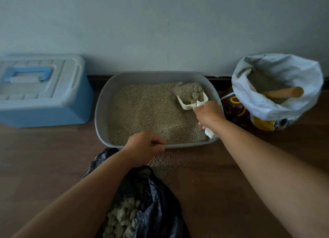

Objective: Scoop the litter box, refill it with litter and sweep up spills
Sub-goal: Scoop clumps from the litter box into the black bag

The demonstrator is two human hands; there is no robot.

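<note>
While gripping the scoop (186, 105) by its handle with the right hand (209, 113), fingers curled round it, holds its clump-laden head in the far right corner of the litter box (101, 113). Clasps the near rim with the left hand (144, 145), fingers curled. Spilled litter (160, 161) (a thin scatter) on the floor (222, 184), beside the black bag (156, 193).

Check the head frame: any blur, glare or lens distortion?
Head view: dim, flat light, no glare; wide-angle bows the blue storage box at left; litter bag at right looks soft; clumps in the scoop are readable.
</note>
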